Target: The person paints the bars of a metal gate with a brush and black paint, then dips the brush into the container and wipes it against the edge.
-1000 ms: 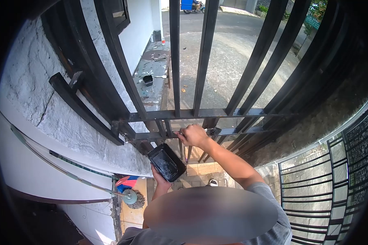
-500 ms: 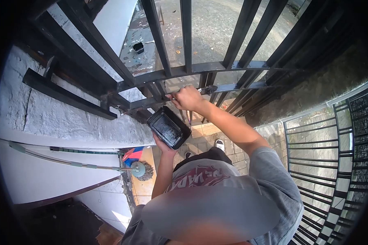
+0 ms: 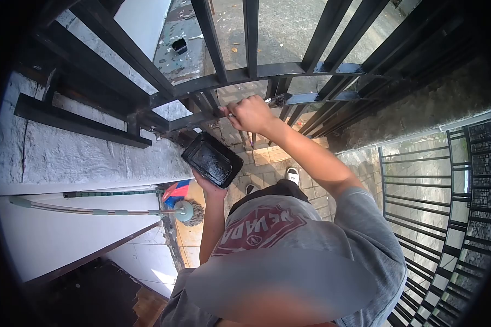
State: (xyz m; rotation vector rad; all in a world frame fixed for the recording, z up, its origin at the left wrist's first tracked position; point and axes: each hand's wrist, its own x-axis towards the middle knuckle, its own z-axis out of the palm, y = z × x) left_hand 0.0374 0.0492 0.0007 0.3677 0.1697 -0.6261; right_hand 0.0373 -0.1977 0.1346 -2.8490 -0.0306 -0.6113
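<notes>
My left hand (image 3: pixel 210 188) holds up a black plastic tray (image 3: pixel 204 163) from underneath, with glossy, wet-looking black paint in its bottom. My right hand (image 3: pixel 251 115) is closed around a paintbrush (image 3: pixel 270 101), whose handle end pokes out at the left of the fist. Its dark bristles lie at the lower cross rail (image 3: pixel 305 98) of a black metal gate. Close above runs the upper cross rail (image 3: pixel 281 70), partly shiny like the lower one. The tray sits below and left of the brush, apart from it.
A small black container (image 3: pixel 179 46) stands on the paint-spotted ledge beyond the bars. At the left are a rough white wall (image 3: pixel 87 163) and a mop (image 3: pixel 185 211) with a long pole. Another barred fence (image 3: pixel 420 188) runs along the right.
The tray and my left hand have shifted left in view. My right hand stays at the lower rail with the brush. The whole view has tilted slightly.
</notes>
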